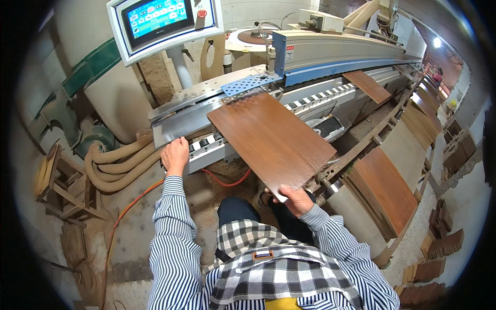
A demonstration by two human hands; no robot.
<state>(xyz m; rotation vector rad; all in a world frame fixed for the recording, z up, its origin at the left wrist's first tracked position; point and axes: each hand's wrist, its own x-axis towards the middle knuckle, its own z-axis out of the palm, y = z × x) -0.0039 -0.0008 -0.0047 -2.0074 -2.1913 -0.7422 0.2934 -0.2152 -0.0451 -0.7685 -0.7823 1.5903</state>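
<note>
A brown wood-grain panel (274, 139) lies aslant on the edge-banding machine (330, 57), its far edge at the blue perforated plate (250, 83). My right hand (295, 200) is closed on the panel's near corner, thumb on top and fingers underneath, mostly hidden. At the machine's near left end, my left hand (175, 155) is curled over the end of the roller rail (209, 150), apart from the panel. Its fingertips are partly hidden. Below the panel's left edge, white and black rollers of that rail show.
A control screen (157, 19) stands on a post at the upper left. Another brown panel (367, 86) sits farther along the machine. Stacked panels (385, 191) rest on a rack at the right. Thick hoses (121, 160) and a wooden stool (67, 181) are at the left.
</note>
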